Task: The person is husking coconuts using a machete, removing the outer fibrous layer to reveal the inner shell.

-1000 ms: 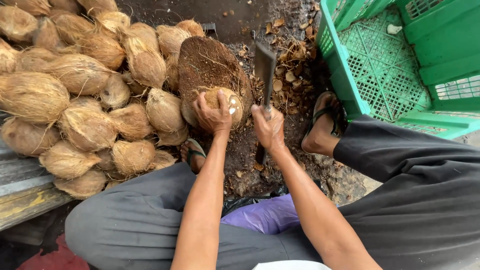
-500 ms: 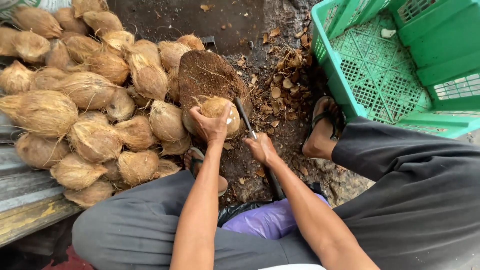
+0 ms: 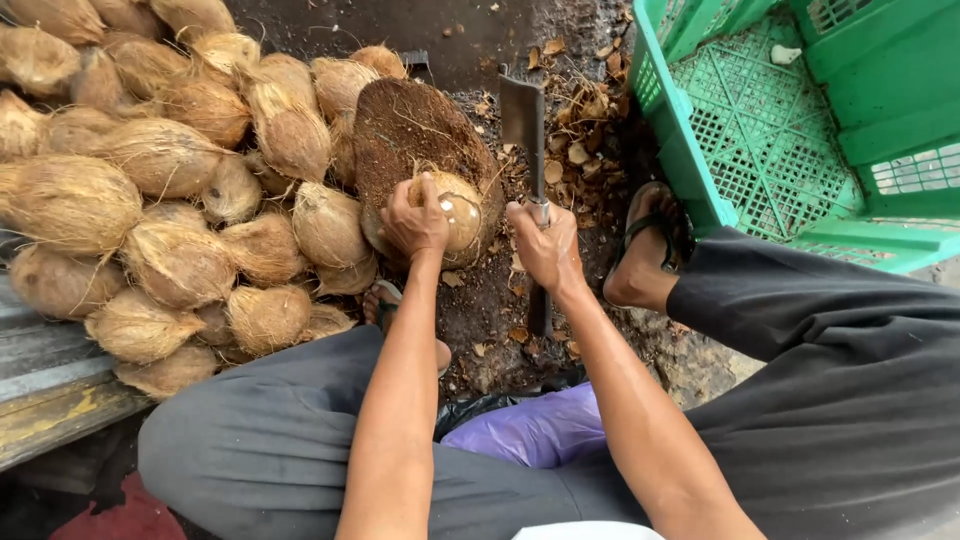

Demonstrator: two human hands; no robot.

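Dark, husk-littered ground holds a round wooden chopping block (image 3: 420,130). On it, the left hand (image 3: 415,222) grips a partly husked coconut (image 3: 452,208), fingers curled over it. The right hand (image 3: 545,248) clasps a raised cleaver (image 3: 524,115); strikes are safest aimed clear of those fingers.

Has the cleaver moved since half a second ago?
Yes. The cleaver in the right hand has swung up and away from the coconut; its blade now stands raised beside the chopping block, not down against the nut.

Half-husked coconut (image 3: 452,212) on round block; raised flat-bladed cleaver (image 3: 524,118) beside.
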